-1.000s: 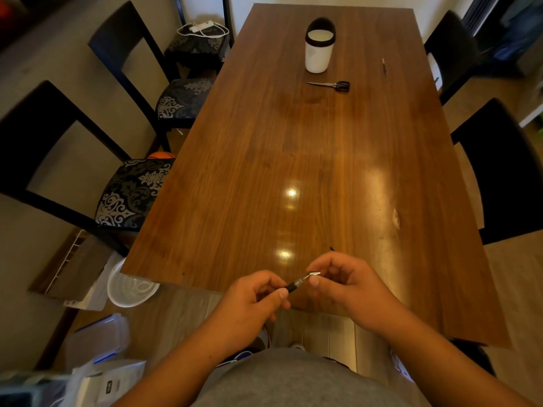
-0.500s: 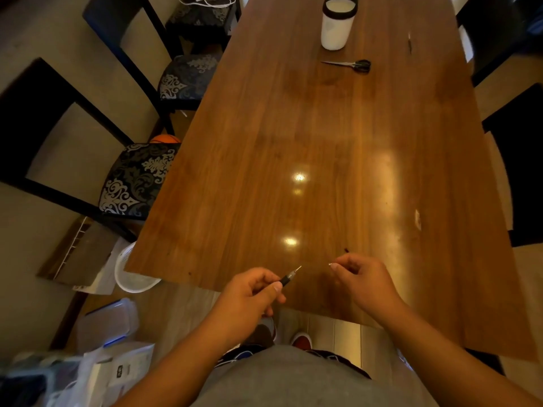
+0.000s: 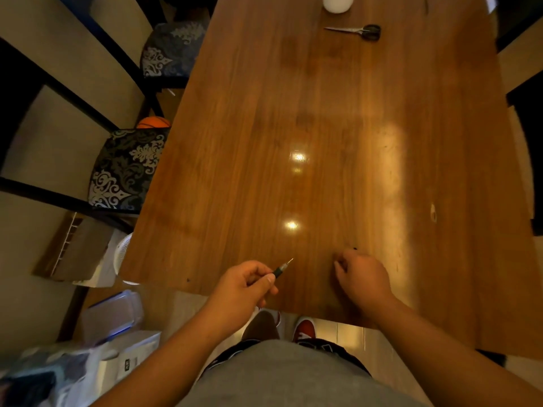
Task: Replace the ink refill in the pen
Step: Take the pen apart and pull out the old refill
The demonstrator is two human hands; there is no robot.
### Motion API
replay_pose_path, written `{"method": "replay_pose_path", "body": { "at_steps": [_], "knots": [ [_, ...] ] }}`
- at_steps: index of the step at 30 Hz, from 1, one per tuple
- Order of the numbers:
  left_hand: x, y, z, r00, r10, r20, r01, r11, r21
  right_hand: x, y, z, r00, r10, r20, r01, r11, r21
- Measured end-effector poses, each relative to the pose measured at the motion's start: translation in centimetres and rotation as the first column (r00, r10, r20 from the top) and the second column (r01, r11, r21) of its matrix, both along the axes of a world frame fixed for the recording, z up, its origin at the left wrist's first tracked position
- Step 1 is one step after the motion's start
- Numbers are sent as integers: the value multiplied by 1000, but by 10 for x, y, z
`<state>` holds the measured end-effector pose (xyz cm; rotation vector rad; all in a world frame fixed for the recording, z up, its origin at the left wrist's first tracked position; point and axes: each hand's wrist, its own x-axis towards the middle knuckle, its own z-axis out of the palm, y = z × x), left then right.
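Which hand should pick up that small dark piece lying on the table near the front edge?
Right. The right hand is beside the small dark piece, fingers curled on the table. The left hand grips the pen farther away.

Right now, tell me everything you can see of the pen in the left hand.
The pen is mostly hidden inside the closed left hand, pinched between thumb and fingers. Only its front end shows: a short black section, then a narrow, metal-looking piece tapering to a fine pale tip. It points up and to the right, tilted, held over the near edge of the wooden table without touching it. The right hand is apart from it. The rest of its body cannot be seen.
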<state>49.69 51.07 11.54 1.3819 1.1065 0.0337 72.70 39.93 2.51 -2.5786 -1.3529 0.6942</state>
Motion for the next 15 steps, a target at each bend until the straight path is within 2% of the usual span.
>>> {"method": "replay_pose_path", "body": {
  "at_steps": [3,12,14,15],
  "knots": [
    [4,4,-2,1000,-5,6,5,1000,0,0,2,-3,1000,2,3,-2,1000,-4],
    [10,-3,-4,999,-47,13,47,999,-1,0,-12,6,990,-85,-116,88,996,19],
    [11,-6,-4,999,-50,16,50,999,-5,-6,-22,14,965,-152,-215,155,988,0],
    [12,-8,-5,998,-55,17,55,998,-7,-10,-27,20,924,-201,-326,208,978,-16]
  ]
}}
